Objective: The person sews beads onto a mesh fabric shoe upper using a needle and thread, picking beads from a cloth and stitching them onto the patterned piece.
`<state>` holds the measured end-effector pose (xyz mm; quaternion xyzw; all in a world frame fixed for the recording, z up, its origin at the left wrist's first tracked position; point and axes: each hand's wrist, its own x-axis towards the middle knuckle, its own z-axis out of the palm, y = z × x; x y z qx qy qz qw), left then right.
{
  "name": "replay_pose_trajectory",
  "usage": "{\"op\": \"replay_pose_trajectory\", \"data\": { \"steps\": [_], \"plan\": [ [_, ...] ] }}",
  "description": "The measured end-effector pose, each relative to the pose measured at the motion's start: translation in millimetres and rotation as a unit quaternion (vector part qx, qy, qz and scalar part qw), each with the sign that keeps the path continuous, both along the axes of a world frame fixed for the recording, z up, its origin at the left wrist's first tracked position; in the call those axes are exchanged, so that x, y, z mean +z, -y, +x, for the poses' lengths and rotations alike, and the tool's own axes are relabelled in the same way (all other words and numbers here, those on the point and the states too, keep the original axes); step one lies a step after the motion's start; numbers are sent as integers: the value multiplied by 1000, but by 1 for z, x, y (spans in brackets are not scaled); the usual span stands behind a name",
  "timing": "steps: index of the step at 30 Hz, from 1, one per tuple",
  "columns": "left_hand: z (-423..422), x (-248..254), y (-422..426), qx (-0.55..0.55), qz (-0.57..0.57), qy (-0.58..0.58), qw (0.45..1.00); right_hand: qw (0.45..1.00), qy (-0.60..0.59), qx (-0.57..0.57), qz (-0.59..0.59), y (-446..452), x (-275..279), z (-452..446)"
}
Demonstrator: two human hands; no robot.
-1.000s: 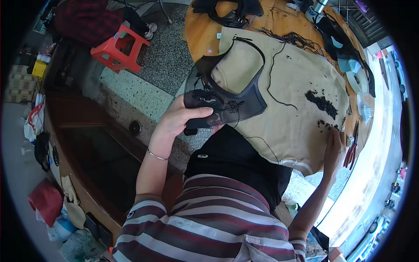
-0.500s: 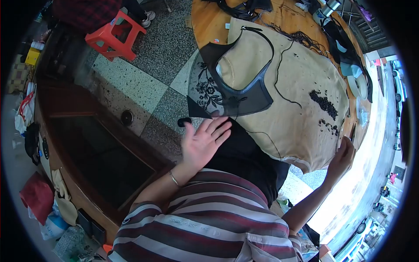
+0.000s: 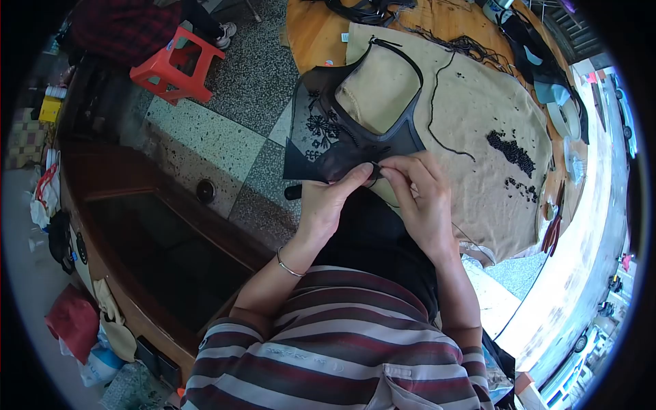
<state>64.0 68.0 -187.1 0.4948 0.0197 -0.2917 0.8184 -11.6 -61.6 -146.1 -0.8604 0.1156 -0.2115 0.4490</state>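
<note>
A black mesh bra (image 3: 400,145) with dark flower embroidery (image 3: 320,133) lies across the near edge of the table. My left hand (image 3: 324,201) is closed on the bra's lower edge, its thumb on top and its other fingers mostly hidden beneath the mesh. Beside it, my right hand (image 3: 424,195) pinches thumb and forefinger together at the same edge, close to the left thumb. What sits in that pinch is too small to name. Black beads (image 3: 511,154) lie in a loose pile on the beige cloth (image 3: 465,102), and a black cord (image 3: 432,102) curves over the cloth.
The round wooden table (image 3: 307,31) carries more black straps (image 3: 369,10) at the back. A roll of pale tape (image 3: 562,121) stands at the right. A red stool (image 3: 178,72) with a seated person is at the far left, beside a dark wooden cabinet (image 3: 137,184).
My right hand has come in from the table's right edge to the bra. My left hand, spread palm up before, has turned and closed on the bra's lower edge.
</note>
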Motion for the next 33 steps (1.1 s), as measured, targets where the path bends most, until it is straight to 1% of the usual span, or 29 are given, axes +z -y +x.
{"op": "replay_pose_trajectory", "data": {
  "steps": [7,11,17,20,25,26,29,32,33],
  "plan": [
    [5,0,-6,-8,19,-36,999,1000,-20,-5,5,4,-12,3],
    [6,-1,-6,-1,14,-25,1000,999,-26,-8,25,2,-10,5],
    [6,-4,-7,3,15,-25,1000,1000,-8,12,-15,3,-16,7],
    [5,-3,-7,6,13,-16,1000,1000,-27,-3,-2,2,-13,6],
    [5,5,-8,-6,31,37,999,986,8,-15,167,-5,-9,-10],
    [7,9,-8,-2,22,23,1000,980,22,-12,196,-8,-8,-15],
    [12,23,-6,4,-10,-2,1000,989,13,1,145,-17,1,-26],
    [15,35,-4,-10,-41,2,999,963,-16,31,266,-30,-9,-34],
    [15,40,-3,-24,-52,4,998,959,-10,59,277,-29,-10,-34]
  ]
}}
